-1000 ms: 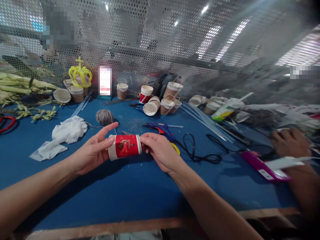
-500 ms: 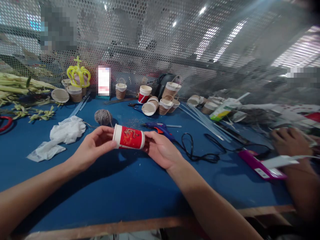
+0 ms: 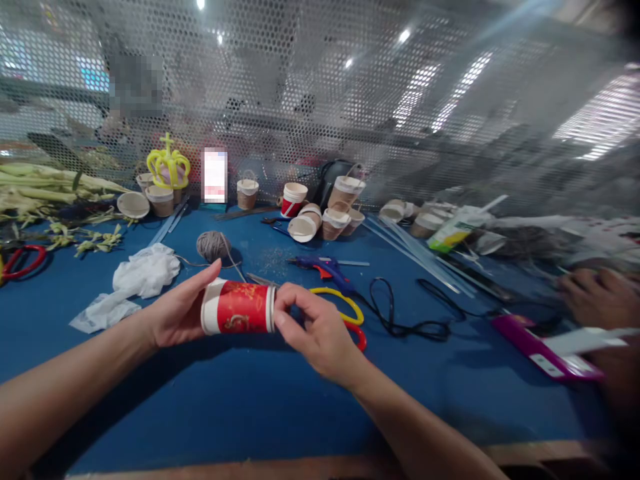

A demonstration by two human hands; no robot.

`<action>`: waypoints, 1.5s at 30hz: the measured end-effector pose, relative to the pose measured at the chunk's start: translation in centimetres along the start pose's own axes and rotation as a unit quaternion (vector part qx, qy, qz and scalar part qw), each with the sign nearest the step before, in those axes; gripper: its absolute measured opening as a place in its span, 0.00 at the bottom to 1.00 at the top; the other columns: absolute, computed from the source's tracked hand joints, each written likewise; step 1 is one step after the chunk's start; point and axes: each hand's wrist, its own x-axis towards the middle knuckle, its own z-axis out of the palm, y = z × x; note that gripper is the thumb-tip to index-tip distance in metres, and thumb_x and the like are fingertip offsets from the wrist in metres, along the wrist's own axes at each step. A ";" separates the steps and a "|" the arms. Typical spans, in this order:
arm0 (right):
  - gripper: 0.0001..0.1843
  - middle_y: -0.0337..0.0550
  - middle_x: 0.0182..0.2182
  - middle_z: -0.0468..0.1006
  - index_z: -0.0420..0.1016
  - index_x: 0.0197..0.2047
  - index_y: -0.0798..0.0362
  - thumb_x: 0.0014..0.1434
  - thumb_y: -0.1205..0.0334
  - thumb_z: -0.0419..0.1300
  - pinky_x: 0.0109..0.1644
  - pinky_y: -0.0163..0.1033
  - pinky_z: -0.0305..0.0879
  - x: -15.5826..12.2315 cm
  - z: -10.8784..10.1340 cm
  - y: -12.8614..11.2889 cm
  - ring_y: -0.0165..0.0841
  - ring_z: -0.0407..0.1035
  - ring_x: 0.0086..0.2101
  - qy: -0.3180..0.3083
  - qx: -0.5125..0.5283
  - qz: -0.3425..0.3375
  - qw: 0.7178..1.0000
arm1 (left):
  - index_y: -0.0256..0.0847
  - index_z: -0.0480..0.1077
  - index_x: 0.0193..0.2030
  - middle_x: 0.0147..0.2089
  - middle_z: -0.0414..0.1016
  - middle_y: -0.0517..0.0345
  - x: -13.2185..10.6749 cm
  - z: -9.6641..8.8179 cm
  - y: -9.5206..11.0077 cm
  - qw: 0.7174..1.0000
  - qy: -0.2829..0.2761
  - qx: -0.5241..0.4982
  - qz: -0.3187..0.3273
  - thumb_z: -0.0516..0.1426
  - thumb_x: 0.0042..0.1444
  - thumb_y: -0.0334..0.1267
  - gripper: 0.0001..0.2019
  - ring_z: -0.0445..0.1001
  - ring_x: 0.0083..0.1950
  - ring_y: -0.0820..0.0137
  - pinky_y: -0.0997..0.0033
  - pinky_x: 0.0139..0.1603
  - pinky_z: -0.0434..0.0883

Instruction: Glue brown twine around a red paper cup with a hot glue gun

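My left hand (image 3: 177, 313) and right hand (image 3: 315, 330) are bare, no gloves, rings or watch, forearms uncovered with no sleeves showing.

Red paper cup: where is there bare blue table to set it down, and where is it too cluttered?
The red paper cup lies sideways between the left hand and right hand. Bare blue table runs between the forearms to the near edge, and between the white plastic bag and left forearm. It is crowded around the cups, glue gun, black cord and another person's hand.
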 end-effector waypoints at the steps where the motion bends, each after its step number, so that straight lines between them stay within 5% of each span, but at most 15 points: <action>1: 0.07 0.35 0.23 0.63 0.61 0.24 0.52 0.51 0.71 0.52 0.29 0.34 0.57 -0.1 0.1 -0.1 0.26 0.58 0.25 -0.005 -0.020 -0.041 0.999 | 0.31 0.73 0.29 0.24 0.77 0.52 0.0 0.1 0.2 1.000 -0.006 -0.002 -0.013 0.62 0.41 0.51 0.20 0.75 0.25 0.70 0.76 0.29 0.72; 5: 0.08 0.36 0.23 0.64 0.60 0.26 0.52 0.48 0.75 0.52 0.32 0.35 0.58 -0.2 0.3 -0.1 0.27 0.59 0.26 -0.004 -0.081 -0.159 0.984 | 0.30 0.73 0.27 0.24 0.77 0.51 0.1 0.2 0.5 0.999 -0.015 0.018 -0.039 0.66 0.36 0.46 0.18 0.74 0.23 0.71 0.78 0.26 0.71; 8: 0.08 0.37 0.23 0.66 0.61 0.27 0.51 0.50 0.74 0.52 0.33 0.37 0.59 0.0 0.1 0.1 0.28 0.60 0.27 0.007 -0.104 -0.181 0.978 | 0.31 0.73 0.28 0.24 0.77 0.54 0.2 0.3 0.7 0.999 -0.004 0.042 -0.003 0.66 0.37 0.37 0.13 0.74 0.23 0.74 0.80 0.26 0.70; 14: 0.07 0.39 0.25 0.67 0.61 0.26 0.52 0.56 0.65 0.52 0.33 0.35 0.60 0.6 -1.8 -0.2 0.29 0.62 0.28 0.107 -0.120 -0.015 0.987 | 0.33 0.75 0.31 0.29 0.79 0.53 -0.2 0.9 1.1 0.994 0.002 0.096 0.056 0.66 0.38 0.36 0.12 0.73 0.28 0.74 0.78 0.33 0.68; 20: 0.16 0.35 0.16 0.63 0.58 0.17 0.51 0.54 0.60 0.54 0.28 0.36 0.56 0.2 -5.8 -2.1 0.27 0.57 0.20 0.221 -0.188 0.103 0.952 | 0.36 0.76 0.30 0.28 0.78 0.57 -0.3 0.1 0.3 0.990 0.033 0.118 0.074 0.67 0.36 0.38 0.12 0.72 0.27 0.75 0.80 0.29 0.66; 24: 0.15 0.34 0.15 0.66 0.57 0.20 0.50 0.51 0.59 0.58 0.26 0.35 0.57 -0.4 -7.7 -2.1 0.27 0.60 0.19 0.279 -0.149 0.155 0.936 | 0.39 0.76 0.30 0.28 0.77 0.58 -0.4 -1.0 -0.2 0.990 0.031 0.119 0.067 0.65 0.38 0.41 0.12 0.71 0.26 0.74 0.79 0.29 0.65; 33: 0.07 0.40 0.26 0.73 0.69 0.28 0.53 0.53 0.59 0.55 0.32 0.37 0.60 1.3 -5.2 0.3 0.31 0.66 0.27 0.023 -0.181 0.220 0.958 | 0.33 0.72 0.23 0.18 0.67 0.62 -0.2 -1.6 -1.4 0.982 0.098 0.129 0.095 0.64 0.39 0.48 0.16 0.60 0.20 0.79 0.81 0.20 0.56; 38: 0.14 0.43 0.30 0.76 0.73 0.31 0.54 0.57 0.56 0.51 0.35 0.38 0.60 3.5 -3.1 0.8 0.33 0.68 0.31 -0.097 -0.119 0.203 0.967 | 0.34 0.73 0.25 0.23 0.71 0.59 -0.7 -1.1 -1.6 0.951 0.024 0.282 0.122 0.58 0.48 0.46 0.14 0.62 0.24 0.75 0.78 0.27 0.61; 45: 0.14 0.39 0.25 0.72 0.69 0.26 0.52 0.58 0.55 0.50 0.33 0.35 0.59 3.0 -1.5 1.1 0.30 0.65 0.28 0.003 -0.009 0.217 0.976 | 0.36 0.75 0.36 0.31 0.75 0.54 -1.5 -0.7 -1.1 0.877 -0.006 0.426 0.221 0.53 0.54 0.39 0.11 0.67 0.29 0.70 0.75 0.33 0.65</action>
